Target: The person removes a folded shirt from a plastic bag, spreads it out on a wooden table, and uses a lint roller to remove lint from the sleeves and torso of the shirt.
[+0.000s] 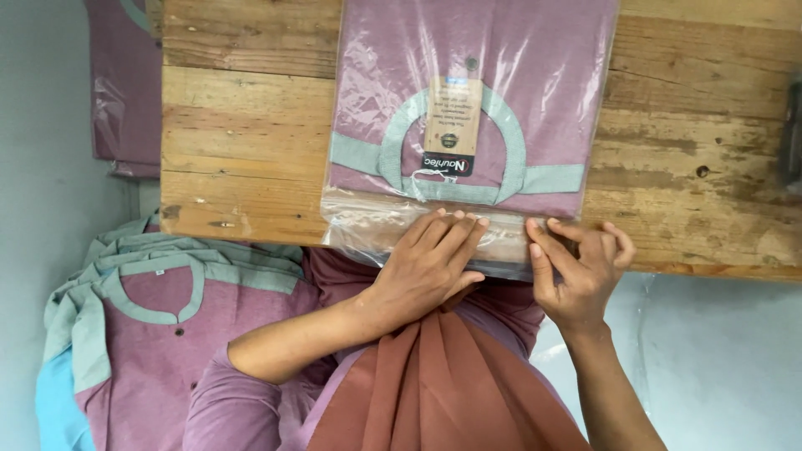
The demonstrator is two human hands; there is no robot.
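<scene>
A folded mauve shirt with a grey-green collar and a brown card tag lies sealed in a clear plastic bag [468, 125] on a wooden table [242, 134]. My left hand [430, 259] lies flat on the bag's near flap at the table edge, fingers together. My right hand [576, 267] presses its fingertips on the same flap just to the right. Neither hand grips anything else.
A stack of unbagged mauve shirts [159, 334] with grey-green trim sits at the lower left beside me. Another bagged shirt [121, 83] lies off the table's far-left side. A dark object [792, 134] shows at the table's right edge. Pale floor surrounds the table.
</scene>
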